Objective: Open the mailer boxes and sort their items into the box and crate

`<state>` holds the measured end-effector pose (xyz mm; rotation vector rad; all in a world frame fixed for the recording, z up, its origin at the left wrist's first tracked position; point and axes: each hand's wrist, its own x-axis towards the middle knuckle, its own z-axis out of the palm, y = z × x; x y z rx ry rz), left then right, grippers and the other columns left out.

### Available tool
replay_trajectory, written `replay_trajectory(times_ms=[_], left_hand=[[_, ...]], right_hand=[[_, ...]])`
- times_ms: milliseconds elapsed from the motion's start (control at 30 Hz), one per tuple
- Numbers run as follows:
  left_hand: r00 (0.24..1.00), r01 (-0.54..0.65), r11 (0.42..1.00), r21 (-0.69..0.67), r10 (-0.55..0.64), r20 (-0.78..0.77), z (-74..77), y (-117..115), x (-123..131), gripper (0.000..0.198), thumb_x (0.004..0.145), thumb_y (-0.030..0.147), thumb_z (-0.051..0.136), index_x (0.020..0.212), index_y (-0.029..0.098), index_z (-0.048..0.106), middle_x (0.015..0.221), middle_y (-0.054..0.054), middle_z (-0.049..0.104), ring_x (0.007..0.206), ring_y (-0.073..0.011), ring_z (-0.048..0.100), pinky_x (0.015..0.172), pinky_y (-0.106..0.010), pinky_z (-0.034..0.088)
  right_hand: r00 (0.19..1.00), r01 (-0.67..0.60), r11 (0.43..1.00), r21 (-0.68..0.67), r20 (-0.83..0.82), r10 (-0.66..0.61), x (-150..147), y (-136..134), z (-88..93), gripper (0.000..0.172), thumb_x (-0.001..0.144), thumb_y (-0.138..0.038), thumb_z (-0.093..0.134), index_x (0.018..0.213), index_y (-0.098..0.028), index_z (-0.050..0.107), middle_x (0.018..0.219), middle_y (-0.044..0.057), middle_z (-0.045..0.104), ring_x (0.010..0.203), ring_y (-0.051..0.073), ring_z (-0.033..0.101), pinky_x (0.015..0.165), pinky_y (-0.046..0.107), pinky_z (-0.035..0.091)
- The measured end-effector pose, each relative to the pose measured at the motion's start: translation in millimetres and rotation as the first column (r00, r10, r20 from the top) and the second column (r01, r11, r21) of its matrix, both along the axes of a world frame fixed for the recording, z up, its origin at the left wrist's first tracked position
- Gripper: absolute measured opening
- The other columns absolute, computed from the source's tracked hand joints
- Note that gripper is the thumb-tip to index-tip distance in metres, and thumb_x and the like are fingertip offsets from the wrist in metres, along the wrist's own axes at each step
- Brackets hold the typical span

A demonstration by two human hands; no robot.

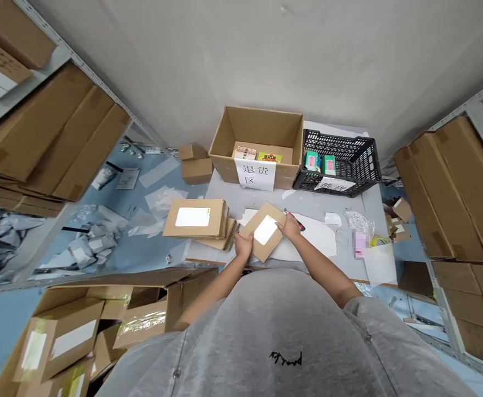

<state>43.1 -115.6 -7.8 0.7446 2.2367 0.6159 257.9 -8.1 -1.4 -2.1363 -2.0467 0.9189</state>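
Note:
A small cardboard box (260,248) with a blank-looking white label is tilted at an angle in front of me at the table's near side. My left hand (243,244) grips its lower left edge, thumb on top. On the opposite edge, my right hand (290,227) has its thumb and fingers closed on the box near the label. A red and black utility knife (299,221) shows just beyond the right hand, partly covered by it; whether the hand also holds it I cannot tell. Left of the box lies a stack of cardboard boxes (216,211), the top one with a white label.
A large open carton (262,113) with a handwritten sign holds small packs at the back. Beside it stands a black plastic crate (363,160) with green boxes. Tape (380,241) lies at right. A big carton (101,295) full of boxes is at my lower left. Shelves flank both sides.

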Motion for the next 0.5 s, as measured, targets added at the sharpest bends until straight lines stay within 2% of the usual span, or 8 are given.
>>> replay_trajectory(times_ms=[100,200,233,300,400,500], left_hand=[[0.997,0.076,0.995,0.063,-0.075,-0.024,11.2,21,0,0.098,0.089,0.045,0.082,0.168,0.016,0.031,0.162,-0.027,0.056,0.146,-0.0385,0.06,0.113,-0.046,0.052],[0.989,0.143,0.976,0.167,-0.136,-0.052,25.2,45,-3,0.111,0.088,0.045,0.084,0.174,0.017,0.021,0.163,-0.026,0.056,0.142,-0.0386,0.064,0.111,-0.044,0.053],[0.987,0.157,0.971,0.182,-0.152,-0.044,29.3,53,-4,0.109,0.089,0.046,0.083,0.174,0.016,0.021,0.161,-0.025,0.059,0.14,-0.038,0.066,0.109,-0.043,0.054],[0.978,0.208,0.963,0.171,-0.207,-0.028,35.4,67,-6,0.092,0.096,0.048,0.076,0.17,0.016,0.033,0.154,-0.022,0.067,0.137,-0.0359,0.069,0.108,-0.041,0.054],[0.958,0.284,0.958,0.049,-0.28,-0.066,38.6,81,-6,0.063,0.106,0.048,0.059,0.161,0.017,0.049,0.148,-0.018,0.072,0.135,-0.0347,0.07,0.106,-0.041,0.054],[0.926,0.335,0.939,-0.082,-0.344,-0.153,33.6,83,-3,0.063,0.111,0.047,0.049,0.164,0.014,0.047,0.149,-0.021,0.07,0.132,-0.0358,0.071,0.104,-0.041,0.054]], right_hand=[[0.997,0.069,0.996,-0.05,-0.02,-0.07,12,0,7.3,0.071,0.094,-0.052,0.077,0.15,-0.014,0.056,0.145,0.021,0.067,0.132,0.034,0.065,0.109,0.042,0.05],[0.987,0.132,0.991,-0.005,-0.088,-0.132,27,-11,13.6,0.068,0.095,-0.056,0.074,0.148,-0.016,0.058,0.137,0.019,0.069,0.124,0.032,0.069,0.102,0.039,0.053],[0.981,0.16,0.987,0.016,-0.113,-0.157,31,-16,15.4,0.065,0.097,-0.058,0.07,0.146,-0.018,0.059,0.135,0.018,0.07,0.121,0.032,0.069,0.1,0.038,0.053],[0.963,0.238,0.971,0.026,-0.135,-0.233,36,-26,18.0,0.057,0.102,-0.061,0.061,0.141,-0.02,0.062,0.131,0.016,0.071,0.119,0.031,0.07,0.097,0.037,0.054],[0.94,0.325,0.945,-0.049,-0.093,-0.328,33,-35,17.0,0.055,0.11,-0.065,0.043,0.128,-0.019,0.068,0.128,0.017,0.073,0.119,0.032,0.069,0.098,0.039,0.054],[0.931,0.356,0.926,-0.123,-0.038,-0.363,23,-39,7.8,0.061,0.114,-0.062,0.033,0.126,-0.016,0.07,0.134,0.021,0.07,0.122,0.034,0.069,0.102,0.043,0.054]])
